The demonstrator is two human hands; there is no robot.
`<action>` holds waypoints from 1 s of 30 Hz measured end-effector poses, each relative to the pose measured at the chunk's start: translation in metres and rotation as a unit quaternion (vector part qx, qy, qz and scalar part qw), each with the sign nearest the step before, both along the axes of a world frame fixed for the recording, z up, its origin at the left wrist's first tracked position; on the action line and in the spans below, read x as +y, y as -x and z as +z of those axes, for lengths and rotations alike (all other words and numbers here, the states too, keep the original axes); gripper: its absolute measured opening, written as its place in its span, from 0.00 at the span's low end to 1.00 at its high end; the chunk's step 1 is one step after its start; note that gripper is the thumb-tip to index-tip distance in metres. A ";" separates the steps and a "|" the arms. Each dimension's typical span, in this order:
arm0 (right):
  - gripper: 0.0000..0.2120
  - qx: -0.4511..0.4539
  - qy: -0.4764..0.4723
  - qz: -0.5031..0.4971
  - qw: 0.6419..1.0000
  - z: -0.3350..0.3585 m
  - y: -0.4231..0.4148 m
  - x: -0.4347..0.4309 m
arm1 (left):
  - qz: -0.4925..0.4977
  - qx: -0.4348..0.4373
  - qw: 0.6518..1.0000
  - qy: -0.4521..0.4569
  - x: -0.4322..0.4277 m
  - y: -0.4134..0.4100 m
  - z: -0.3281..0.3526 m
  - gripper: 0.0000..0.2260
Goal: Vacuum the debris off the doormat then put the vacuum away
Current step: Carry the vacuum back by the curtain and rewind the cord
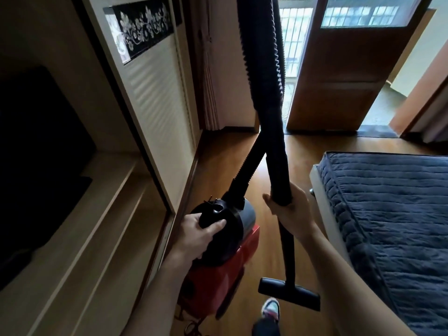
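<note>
- Left hand point(198, 232): fingers curled over the black top of the red canister vacuum point(218, 275), near left, beside the wardrobe sliding door point(155, 93).
- Right hand point(288, 209): wrapped round the black wand point(287, 258), held nearly upright, with the floor nozzle point(288, 293) at its near end, over the wooden floor point(223, 166).
- Corrugated hose point(249, 166): rises from the canister and runs out of view overhead.
- Bed point(388, 214), dark blue quilted cover: right.
- Dark mat point(378, 134): far, at the threshold of the wooden door point(339, 69).
</note>
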State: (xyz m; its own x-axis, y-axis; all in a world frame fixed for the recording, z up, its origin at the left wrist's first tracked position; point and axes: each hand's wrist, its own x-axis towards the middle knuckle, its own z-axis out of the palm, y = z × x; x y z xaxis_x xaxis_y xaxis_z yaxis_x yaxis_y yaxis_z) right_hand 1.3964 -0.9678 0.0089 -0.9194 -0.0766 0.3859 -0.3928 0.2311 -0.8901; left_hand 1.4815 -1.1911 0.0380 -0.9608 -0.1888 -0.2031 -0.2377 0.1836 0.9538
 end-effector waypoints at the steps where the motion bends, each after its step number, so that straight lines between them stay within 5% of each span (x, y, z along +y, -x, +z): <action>1: 0.11 -0.007 0.002 0.000 1.000 -0.003 0.015 0.001 | 0.005 -0.002 1.000 0.001 0.000 0.015 -0.001 0.12; 9: 0.09 -0.010 0.006 0.004 1.000 -0.020 0.169 0.010 | 0.021 -0.017 0.999 0.029 0.010 0.153 -0.008 0.13; 12: 0.17 -0.023 -0.014 -0.004 1.000 -0.018 0.232 0.011 | 0.024 -0.030 0.998 0.043 0.016 0.213 -0.005 0.11; 22: 0.24 -0.004 0.000 0.052 0.999 0.011 0.403 0.027 | 0.076 -0.031 0.995 0.050 0.037 0.380 0.008 0.15; 30: 0.18 -0.003 -0.019 0.022 1.000 0.007 0.508 0.039 | 0.090 0.011 0.995 0.034 0.051 0.494 0.004 0.17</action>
State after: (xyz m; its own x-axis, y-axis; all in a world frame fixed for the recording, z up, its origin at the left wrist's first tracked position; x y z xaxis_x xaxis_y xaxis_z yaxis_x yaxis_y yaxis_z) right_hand 0.8884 -0.9288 0.0160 -0.9173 -0.1309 0.3762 -0.3976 0.2479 -0.8834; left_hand 0.9879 -1.1398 0.0418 -0.9138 -0.3717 -0.1636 -0.2522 0.2035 0.9460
